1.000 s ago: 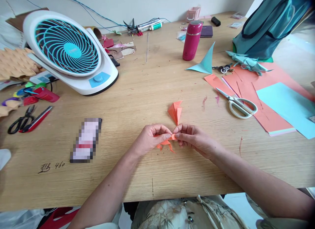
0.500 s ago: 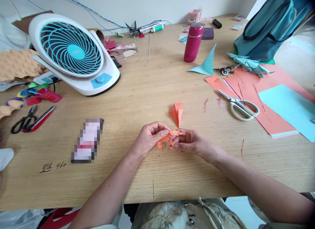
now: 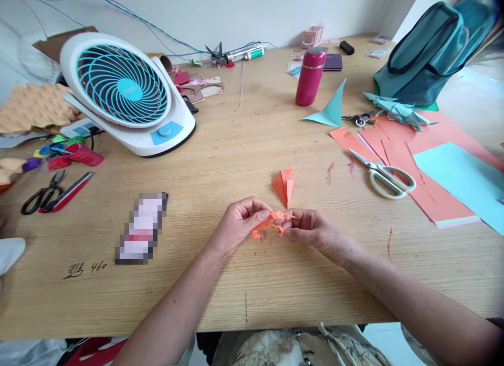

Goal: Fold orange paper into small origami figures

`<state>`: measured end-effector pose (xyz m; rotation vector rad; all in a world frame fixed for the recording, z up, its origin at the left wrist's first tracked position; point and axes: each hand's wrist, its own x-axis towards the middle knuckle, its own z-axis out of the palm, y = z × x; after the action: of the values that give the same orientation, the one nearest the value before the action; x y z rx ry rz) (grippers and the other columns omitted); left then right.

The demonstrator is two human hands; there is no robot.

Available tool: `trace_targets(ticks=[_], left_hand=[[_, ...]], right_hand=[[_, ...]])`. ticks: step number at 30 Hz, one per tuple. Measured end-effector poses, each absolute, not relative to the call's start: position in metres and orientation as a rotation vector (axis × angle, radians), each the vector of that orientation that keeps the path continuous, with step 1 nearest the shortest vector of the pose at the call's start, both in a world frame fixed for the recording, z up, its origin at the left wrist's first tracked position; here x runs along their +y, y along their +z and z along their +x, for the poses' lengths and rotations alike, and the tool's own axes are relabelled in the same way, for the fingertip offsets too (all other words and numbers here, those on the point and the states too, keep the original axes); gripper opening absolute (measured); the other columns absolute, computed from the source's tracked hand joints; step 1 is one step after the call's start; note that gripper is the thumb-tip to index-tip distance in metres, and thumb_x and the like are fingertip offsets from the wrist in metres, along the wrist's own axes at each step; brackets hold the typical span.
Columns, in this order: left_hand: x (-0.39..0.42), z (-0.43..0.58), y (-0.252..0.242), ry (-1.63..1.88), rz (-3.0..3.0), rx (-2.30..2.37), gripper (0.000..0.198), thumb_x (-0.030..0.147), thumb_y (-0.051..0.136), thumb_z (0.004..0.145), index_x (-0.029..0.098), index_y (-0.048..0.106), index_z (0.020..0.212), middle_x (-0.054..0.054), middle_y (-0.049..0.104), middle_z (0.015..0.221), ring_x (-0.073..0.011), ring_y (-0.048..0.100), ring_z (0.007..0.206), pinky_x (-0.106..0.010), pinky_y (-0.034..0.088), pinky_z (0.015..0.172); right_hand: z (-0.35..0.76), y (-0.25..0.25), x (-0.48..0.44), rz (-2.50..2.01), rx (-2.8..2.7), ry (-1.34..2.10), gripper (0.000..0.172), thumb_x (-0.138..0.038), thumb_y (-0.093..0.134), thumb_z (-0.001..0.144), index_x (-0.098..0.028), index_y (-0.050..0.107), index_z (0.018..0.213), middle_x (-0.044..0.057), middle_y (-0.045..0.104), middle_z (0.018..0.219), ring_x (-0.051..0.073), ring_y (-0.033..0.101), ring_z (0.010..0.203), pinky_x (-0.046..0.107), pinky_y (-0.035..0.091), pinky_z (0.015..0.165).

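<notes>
Between my two hands, just above the wooden table, is a small orange origami figure (image 3: 271,219) with thin folded limbs and a pointed end at the right. My left hand (image 3: 244,219) pinches its body between thumb and fingers. With thumb and fingertips, my right hand (image 3: 309,228) grips one thin lower limb on the right side. Part of the figure is hidden by my fingers. Just beyond my hands lies a separate folded orange paper piece (image 3: 284,186), pleated and fan-like.
White-handled scissors (image 3: 388,179) rest on orange paper sheets (image 3: 437,198) at the right. A teal folded paper (image 3: 331,107) lies near a magenta flask (image 3: 311,77). At the left are a white fan (image 3: 173,132), a phone (image 3: 142,227), black scissors (image 3: 43,192) and a red cutter (image 3: 66,192).
The right-hand lower limb of the origami figure has been drawn outward to the right by my right hand. My left hand keeps its hold. The whole view has shifted slightly.
</notes>
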<state>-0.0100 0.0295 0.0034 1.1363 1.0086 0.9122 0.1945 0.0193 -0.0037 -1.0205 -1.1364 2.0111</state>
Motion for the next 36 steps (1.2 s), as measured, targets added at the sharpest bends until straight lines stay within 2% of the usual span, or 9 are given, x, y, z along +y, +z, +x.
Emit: trace_targets(ticks=[3,7,13,20,23,29,33,36], left_hand=[[0.029,-0.01,0.004,0.912,1.181,1.014,0.023,0.037,0.078,0.08,0.015,0.07,0.082,-0.002,0.071,0.079,-0.0123,0.065,0.072,-0.023,0.053,0.069],[0.028,-0.009,0.004,0.898,1.252,1.026,0.023,0.038,0.076,0.081,0.016,0.07,0.083,-0.003,0.071,0.079,-0.0133,0.064,0.071,-0.024,0.053,0.066],[0.027,-0.008,0.002,0.882,1.302,1.025,0.022,0.037,0.074,0.083,0.016,0.069,0.084,-0.003,0.071,0.08,-0.0127,0.064,0.07,-0.024,0.053,0.065],[0.024,-0.004,0.003,0.819,1.285,1.009,0.019,0.034,0.072,0.085,0.016,0.069,0.085,-0.002,0.071,0.08,-0.0121,0.067,0.068,-0.023,0.053,0.064],[0.023,-0.004,0.003,0.808,1.279,1.0,0.017,0.033,0.071,0.086,0.016,0.069,0.086,-0.001,0.07,0.079,-0.0118,0.067,0.069,-0.022,0.052,0.064],[0.025,-0.007,0.003,0.836,1.308,1.004,0.017,0.032,0.072,0.085,0.016,0.069,0.085,-0.002,0.07,0.078,-0.0116,0.065,0.07,-0.022,0.05,0.065],[0.026,-0.008,0.002,0.847,1.299,1.009,0.018,0.033,0.072,0.085,0.016,0.069,0.085,-0.002,0.07,0.08,-0.0121,0.065,0.071,-0.023,0.05,0.065],[0.026,-0.008,0.001,0.851,1.295,1.019,0.018,0.033,0.071,0.086,0.015,0.069,0.085,-0.002,0.07,0.08,-0.0124,0.066,0.073,-0.023,0.051,0.068]], right_hand=[[0.195,-0.002,0.02,-1.062,-1.183,2.041,0.036,-0.047,0.087,0.066,-0.017,0.069,0.072,-0.001,0.063,0.072,0.01,0.044,0.063,0.025,0.032,0.06],[0.194,-0.001,0.02,-1.098,-1.182,2.059,0.042,-0.053,0.087,0.063,-0.017,0.072,0.077,0.001,0.065,0.073,0.011,0.047,0.062,0.026,0.035,0.06],[0.191,-0.004,0.018,-1.079,-1.141,2.023,0.038,-0.043,0.09,0.062,-0.018,0.067,0.076,-0.002,0.061,0.068,0.01,0.048,0.061,0.024,0.037,0.059],[0.186,-0.013,0.011,-1.087,-1.224,1.955,0.03,-0.033,0.085,0.068,-0.017,0.062,0.079,-0.004,0.058,0.07,0.009,0.048,0.058,0.023,0.036,0.054],[0.184,-0.017,0.009,-1.092,-1.26,1.933,0.032,-0.035,0.085,0.07,-0.018,0.061,0.081,-0.004,0.059,0.07,0.009,0.053,0.057,0.023,0.041,0.054],[0.184,-0.02,0.009,-1.024,-1.202,1.973,0.035,-0.04,0.083,0.072,-0.019,0.06,0.088,-0.001,0.063,0.082,0.012,0.063,0.064,0.027,0.05,0.062],[0.187,-0.017,0.01,-1.018,-1.229,1.967,0.033,-0.038,0.081,0.075,-0.017,0.063,0.093,0.001,0.065,0.087,0.011,0.063,0.066,0.026,0.049,0.063],[0.188,-0.011,0.012,-1.012,-1.23,2.017,0.035,-0.041,0.082,0.074,-0.016,0.065,0.091,0.0,0.063,0.081,0.01,0.058,0.064,0.025,0.045,0.062]])
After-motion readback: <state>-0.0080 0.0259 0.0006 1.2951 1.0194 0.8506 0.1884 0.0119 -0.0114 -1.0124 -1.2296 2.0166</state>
